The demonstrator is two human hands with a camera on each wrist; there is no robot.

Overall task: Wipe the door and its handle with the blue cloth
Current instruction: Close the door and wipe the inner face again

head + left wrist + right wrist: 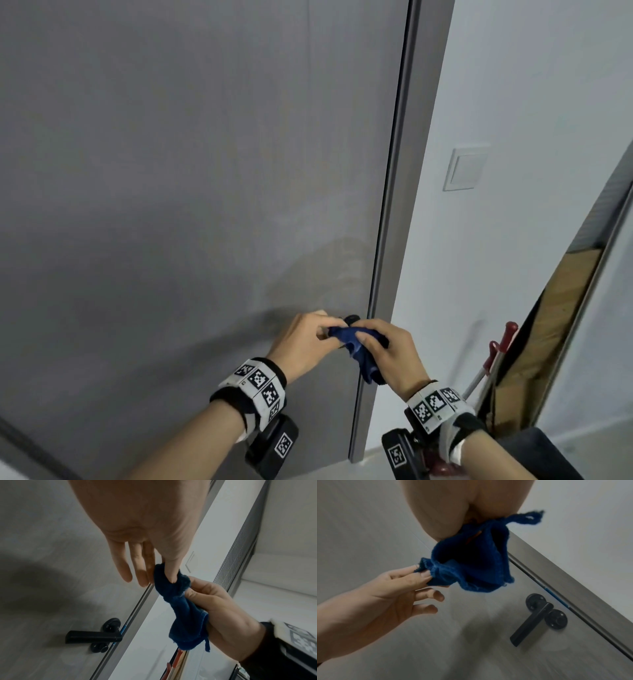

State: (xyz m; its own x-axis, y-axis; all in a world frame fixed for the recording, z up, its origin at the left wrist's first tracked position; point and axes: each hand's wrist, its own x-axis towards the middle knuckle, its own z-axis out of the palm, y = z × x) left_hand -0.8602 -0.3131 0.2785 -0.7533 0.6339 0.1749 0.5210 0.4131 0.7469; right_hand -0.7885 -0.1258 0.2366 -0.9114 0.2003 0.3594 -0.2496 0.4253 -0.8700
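Observation:
A grey door (171,171) fills the left of the head view. Its black lever handle (93,638) (531,622) shows in both wrist views; in the head view only its tip (352,319) peeks out behind my hands. Both hands hold a crumpled blue cloth (359,346) (180,609) (471,563) just in front of the handle, clear of the door. My left hand (308,339) (412,580) pinches one corner with thumb and forefinger. My right hand (390,353) (211,601) grips the bunched rest, a loose loop hanging free.
The grey door frame (404,171) runs along the door's right edge. Beyond it is a white wall with a light switch (464,168). Red-handled poles (493,363) lean at lower right beside a tall framed mirror (565,325).

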